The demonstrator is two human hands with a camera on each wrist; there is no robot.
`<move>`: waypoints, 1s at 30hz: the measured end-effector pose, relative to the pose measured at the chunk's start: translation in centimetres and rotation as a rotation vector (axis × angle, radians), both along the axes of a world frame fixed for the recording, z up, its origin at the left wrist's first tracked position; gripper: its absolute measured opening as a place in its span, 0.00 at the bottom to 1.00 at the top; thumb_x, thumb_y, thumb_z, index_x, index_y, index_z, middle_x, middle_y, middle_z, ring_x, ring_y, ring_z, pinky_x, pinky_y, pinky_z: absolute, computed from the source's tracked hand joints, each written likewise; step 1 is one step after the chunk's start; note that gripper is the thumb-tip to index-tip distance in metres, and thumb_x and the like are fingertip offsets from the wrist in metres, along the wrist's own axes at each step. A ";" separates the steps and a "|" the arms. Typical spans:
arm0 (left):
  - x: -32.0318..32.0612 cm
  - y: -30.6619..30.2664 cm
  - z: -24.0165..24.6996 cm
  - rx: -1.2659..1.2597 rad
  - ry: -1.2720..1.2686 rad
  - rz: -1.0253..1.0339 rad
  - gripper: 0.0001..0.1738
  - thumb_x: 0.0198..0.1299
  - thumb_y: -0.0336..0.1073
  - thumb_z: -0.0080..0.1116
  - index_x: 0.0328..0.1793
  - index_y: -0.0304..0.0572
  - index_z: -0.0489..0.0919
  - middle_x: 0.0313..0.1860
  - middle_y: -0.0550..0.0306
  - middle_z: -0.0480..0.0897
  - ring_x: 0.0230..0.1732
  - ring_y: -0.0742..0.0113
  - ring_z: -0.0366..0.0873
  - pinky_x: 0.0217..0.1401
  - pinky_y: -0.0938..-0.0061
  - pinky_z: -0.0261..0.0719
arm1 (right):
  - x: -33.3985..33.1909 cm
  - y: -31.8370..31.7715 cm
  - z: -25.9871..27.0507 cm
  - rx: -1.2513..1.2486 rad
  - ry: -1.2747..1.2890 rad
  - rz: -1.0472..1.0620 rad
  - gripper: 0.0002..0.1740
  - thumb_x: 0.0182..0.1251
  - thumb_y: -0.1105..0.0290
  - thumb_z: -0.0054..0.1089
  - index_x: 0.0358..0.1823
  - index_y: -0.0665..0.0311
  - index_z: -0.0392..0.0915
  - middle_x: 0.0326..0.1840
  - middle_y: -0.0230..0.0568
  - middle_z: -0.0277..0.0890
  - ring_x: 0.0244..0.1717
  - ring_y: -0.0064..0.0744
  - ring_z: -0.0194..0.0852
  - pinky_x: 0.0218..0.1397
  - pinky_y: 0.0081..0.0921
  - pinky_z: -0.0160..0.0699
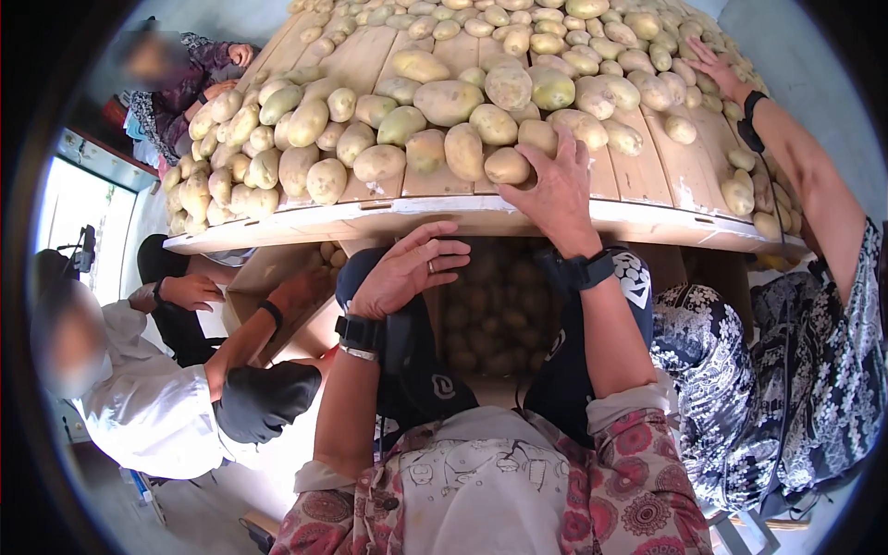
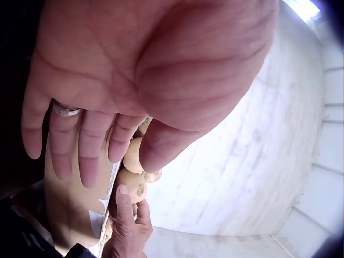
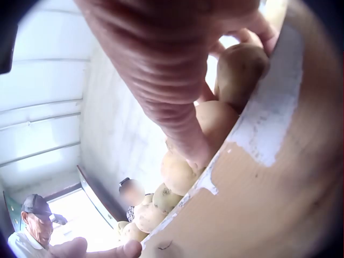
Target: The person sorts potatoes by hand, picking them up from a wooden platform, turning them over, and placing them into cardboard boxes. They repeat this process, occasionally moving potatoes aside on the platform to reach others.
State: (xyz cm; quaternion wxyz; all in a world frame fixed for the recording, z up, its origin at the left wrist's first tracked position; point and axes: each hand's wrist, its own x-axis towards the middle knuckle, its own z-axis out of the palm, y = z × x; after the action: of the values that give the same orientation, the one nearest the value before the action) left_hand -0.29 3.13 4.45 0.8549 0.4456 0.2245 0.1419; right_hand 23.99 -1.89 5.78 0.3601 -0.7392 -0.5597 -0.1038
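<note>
My right hand is at the front edge of the plank table, thumb and fingers spread around a potato there. In the right wrist view its thumb curls down over the potatoes, with a brownish potato under the fingers. The left wrist view shows the same hand gripping from the far side, thumb on a potato. My left hand, a ring on one finger, hovers just in front of the table edge above my lap. Its fingers are extended and hold nothing.
Potatoes lie across the plank table, with a raised lip in front. A crate of potatoes stands between my knees. At the right, another person's hand reaches over the potatoes. A person in white sits at the left, another person at the back left.
</note>
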 end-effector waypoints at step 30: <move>0.7 -0.3 0.1 0.010 0.047 -0.024 0.27 0.67 0.42 0.50 0.69 0.43 0.60 0.59 0.51 0.74 0.62 0.59 0.71 0.61 0.65 0.70 | -0.3 0.6 -0.3 -0.082 0.133 -0.068 0.31 0.41 0.52 0.72 0.50 0.53 0.79 0.72 0.56 0.43 0.71 0.67 0.36 0.63 0.66 0.47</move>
State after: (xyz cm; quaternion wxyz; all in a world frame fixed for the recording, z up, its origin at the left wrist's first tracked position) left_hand 0.40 2.88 4.54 0.8488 0.4556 0.2387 0.1223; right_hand 23.64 -1.25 5.46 0.3622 -0.7771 -0.5128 -0.0439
